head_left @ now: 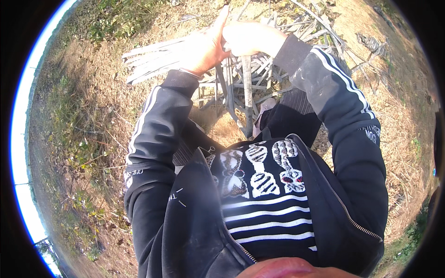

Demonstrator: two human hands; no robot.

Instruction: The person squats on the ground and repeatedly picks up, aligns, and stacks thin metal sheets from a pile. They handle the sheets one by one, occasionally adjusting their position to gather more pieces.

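A bundle of pale dry sticks reaches out to the left from under my left hand. Its thumb points up and apart, while strong glare washes out the fingers, so their hold is unclear. Against it, on the right, my right hand is curled like a fist at the bundle's inner end. Glare hides most of its detail too. Directly below the right hand, a thicker grey stick stands nearly upright between my legs. Beneath both hands lies a loose pile of grey dry sticks, partly covered by them.
More sticks and thin branches spread to the upper right, with curled dry leaves beyond. Dry grass covers the ground, with green weeds at the upper left. My shoe is close to the pile.
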